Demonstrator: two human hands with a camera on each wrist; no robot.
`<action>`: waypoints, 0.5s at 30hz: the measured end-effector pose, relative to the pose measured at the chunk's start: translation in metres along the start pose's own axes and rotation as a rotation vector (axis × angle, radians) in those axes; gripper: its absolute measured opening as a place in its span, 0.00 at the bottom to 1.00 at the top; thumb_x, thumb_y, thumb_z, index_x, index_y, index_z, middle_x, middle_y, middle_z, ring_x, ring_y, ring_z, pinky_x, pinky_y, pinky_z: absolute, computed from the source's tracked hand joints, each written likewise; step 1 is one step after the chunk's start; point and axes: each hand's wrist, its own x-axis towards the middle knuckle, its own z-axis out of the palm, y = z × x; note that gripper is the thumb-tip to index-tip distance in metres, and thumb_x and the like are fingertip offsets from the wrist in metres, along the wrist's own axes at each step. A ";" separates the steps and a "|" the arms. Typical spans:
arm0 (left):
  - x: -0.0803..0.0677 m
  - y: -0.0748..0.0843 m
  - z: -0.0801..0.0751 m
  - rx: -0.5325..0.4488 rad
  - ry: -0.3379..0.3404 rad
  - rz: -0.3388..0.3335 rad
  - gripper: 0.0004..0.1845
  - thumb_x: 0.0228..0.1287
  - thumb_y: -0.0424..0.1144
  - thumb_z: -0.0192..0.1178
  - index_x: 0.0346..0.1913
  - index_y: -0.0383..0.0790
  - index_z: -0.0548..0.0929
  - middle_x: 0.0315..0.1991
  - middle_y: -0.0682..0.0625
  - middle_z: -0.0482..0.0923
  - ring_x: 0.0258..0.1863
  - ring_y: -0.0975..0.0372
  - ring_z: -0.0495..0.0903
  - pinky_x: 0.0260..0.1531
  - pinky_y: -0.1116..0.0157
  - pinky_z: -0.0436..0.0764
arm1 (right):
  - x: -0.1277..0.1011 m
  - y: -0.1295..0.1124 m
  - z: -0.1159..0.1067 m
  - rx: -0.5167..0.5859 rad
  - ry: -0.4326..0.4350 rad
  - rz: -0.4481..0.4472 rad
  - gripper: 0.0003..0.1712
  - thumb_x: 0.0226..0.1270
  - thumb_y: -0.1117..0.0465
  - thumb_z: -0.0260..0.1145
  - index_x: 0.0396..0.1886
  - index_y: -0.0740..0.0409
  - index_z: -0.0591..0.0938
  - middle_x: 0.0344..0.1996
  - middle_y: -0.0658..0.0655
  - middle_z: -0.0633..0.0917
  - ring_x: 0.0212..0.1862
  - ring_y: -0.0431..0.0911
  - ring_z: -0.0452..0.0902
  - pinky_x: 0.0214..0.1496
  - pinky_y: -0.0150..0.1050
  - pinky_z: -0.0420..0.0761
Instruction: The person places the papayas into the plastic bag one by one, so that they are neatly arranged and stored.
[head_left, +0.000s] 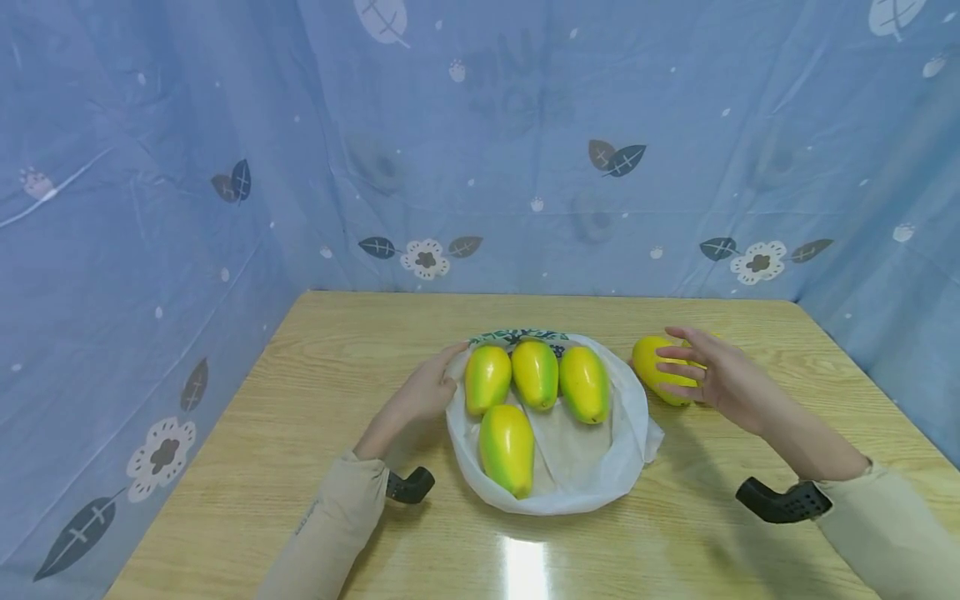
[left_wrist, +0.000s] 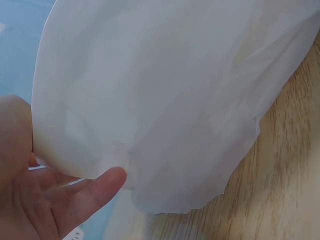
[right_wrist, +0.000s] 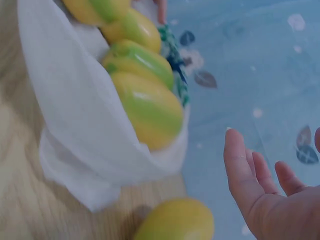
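Note:
A white cloth bag [head_left: 637,417] with a green and blue print at its back rim lies open on the table. Inside are several glossy, oblong yellow-green fruits [head_left: 507,450], like papayas or mangoes. My left hand [head_left: 427,387] pinches the bag's left rim; the left wrist view shows the thumb [left_wrist: 111,179] on the white cloth and other fingers behind it. Beside the bag's right side my right hand [head_left: 723,379] hovers with loosely spread fingers, holding nothing. Behind it another fruit [head_left: 654,367] rests on the table, partly hidden; more yellow shows past the fingers, possibly a second one.
The wooden table [head_left: 352,342] runs back to a blue patterned curtain [head_left: 525,167], which also hangs along both sides. Each wrist carries a black camera mount [head_left: 783,502]. A crumpled flap of the bag [right_wrist: 87,185] sticks out at its right side.

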 end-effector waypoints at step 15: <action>-0.001 0.000 -0.001 0.026 0.017 -0.019 0.31 0.65 0.27 0.43 0.72 0.40 0.60 0.69 0.42 0.61 0.58 0.53 0.70 0.60 0.55 0.67 | -0.006 0.004 -0.065 0.233 0.060 -0.039 0.13 0.77 0.53 0.45 0.56 0.49 0.63 0.45 0.50 0.77 0.46 0.44 0.79 0.47 0.43 0.80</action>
